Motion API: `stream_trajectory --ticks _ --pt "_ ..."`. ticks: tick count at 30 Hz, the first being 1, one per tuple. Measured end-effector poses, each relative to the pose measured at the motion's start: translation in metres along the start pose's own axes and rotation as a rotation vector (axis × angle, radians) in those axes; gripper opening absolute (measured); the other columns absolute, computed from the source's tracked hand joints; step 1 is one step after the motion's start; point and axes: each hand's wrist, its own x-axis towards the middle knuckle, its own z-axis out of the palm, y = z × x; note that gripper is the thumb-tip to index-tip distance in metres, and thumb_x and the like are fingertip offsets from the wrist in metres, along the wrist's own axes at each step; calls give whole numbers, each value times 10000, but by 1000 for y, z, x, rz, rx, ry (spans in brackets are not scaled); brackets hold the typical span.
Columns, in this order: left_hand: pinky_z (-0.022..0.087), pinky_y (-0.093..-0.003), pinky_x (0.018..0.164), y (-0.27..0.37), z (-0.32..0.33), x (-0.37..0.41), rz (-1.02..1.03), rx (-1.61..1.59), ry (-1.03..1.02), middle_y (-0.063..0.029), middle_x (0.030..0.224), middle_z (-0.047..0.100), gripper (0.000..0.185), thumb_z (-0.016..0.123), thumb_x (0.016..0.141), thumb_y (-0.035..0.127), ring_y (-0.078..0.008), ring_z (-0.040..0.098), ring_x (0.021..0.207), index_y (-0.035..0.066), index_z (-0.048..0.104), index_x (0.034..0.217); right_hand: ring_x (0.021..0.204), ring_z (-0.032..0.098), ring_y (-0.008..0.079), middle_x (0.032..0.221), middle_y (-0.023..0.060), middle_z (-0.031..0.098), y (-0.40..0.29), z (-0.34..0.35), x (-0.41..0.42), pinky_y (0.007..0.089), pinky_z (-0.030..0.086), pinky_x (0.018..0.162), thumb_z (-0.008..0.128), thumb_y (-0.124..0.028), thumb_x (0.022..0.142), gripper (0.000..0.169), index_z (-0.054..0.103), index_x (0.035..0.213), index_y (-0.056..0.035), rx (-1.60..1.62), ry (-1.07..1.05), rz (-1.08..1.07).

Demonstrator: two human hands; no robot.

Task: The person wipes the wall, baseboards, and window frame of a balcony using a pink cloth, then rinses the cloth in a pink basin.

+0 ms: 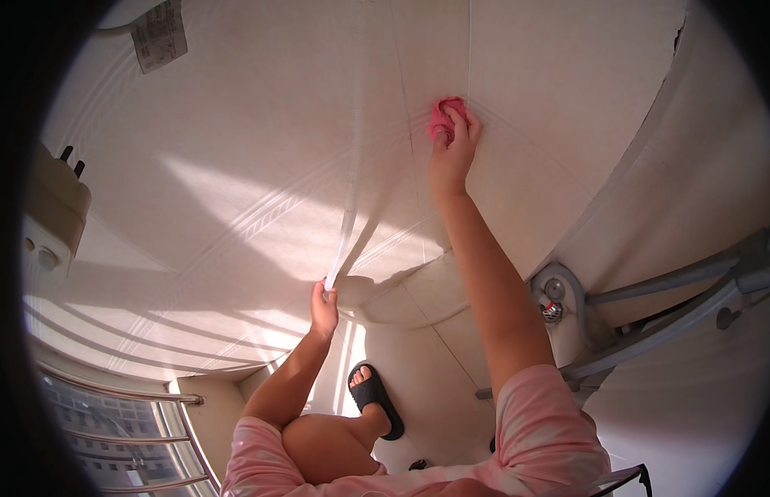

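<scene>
My right hand (453, 152) presses a crumpled pink cloth (440, 118) against the pale tiled wall (285, 112), close to a vertical tile joint. Lower down and to the left, my left hand (325, 314) grips a thin whitish hose or tube (346, 230). The tube runs up from that hand along the wall and grows faint towards the top of the view. Its shadow falls on the tiles just to its right. Whatever lies inside the left fist is hidden.
Grey pipes (665, 341) and a drain fitting (551, 310) are at the right. At the left hangs a pale device with two plug prongs (58, 211); above it, a printed tag (160, 37). Metal rails (136, 440) cross a window. A black slide sandal (375, 404) stands on the floor tiles.
</scene>
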Motion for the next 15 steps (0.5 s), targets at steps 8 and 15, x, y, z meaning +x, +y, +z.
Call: stream_trajectory --ticks 8,15 --pt "368 -284 916 -2 -2 -4 -3 -33 -7 -76 1052 520 209 488 906 32 -152 477 1018 26 521 1112 1015 517 276 1117 40 542 -32 19 -89 372 464 853 618 32 707 322 639 999 -102 -52 -266 -327" --pt "375 -278 898 4 9 -3 -43 -41 -42 -60 1038 539 196 516 905 54 -144 492 993 32 541 1099 1016 534 169 994 -9 540 17 -3 -183 328 473 845 602 -64 738 130 633 848 -125 -44 -645 -398"
